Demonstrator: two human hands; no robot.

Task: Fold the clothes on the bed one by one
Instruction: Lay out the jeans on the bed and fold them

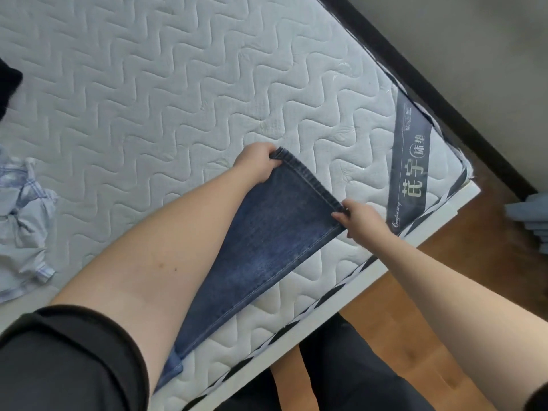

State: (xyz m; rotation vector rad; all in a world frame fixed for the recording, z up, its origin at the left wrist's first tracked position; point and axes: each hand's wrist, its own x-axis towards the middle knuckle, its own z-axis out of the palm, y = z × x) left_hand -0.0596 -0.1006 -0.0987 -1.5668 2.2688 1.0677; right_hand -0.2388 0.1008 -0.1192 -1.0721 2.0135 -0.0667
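A crumpled pale blue checked shirt (25,221) lies at nine o'clock on the bed (166,84), with a dark garment (7,87) at the left edge above it. The jeans (261,241) lie near the bed's edge, long axis running from seven o'clock to the hem at one o'clock. The left hand (256,164) and right hand (360,221) each pinch a hem corner

A single head-worn wide-angle camera looks forward and steeply down from above the near edge of the bed (184,93), close over the person's forearms. The view is rolled, so the bed's edge runs diagonally, and the wooden floor (430,280) shows at lower right.
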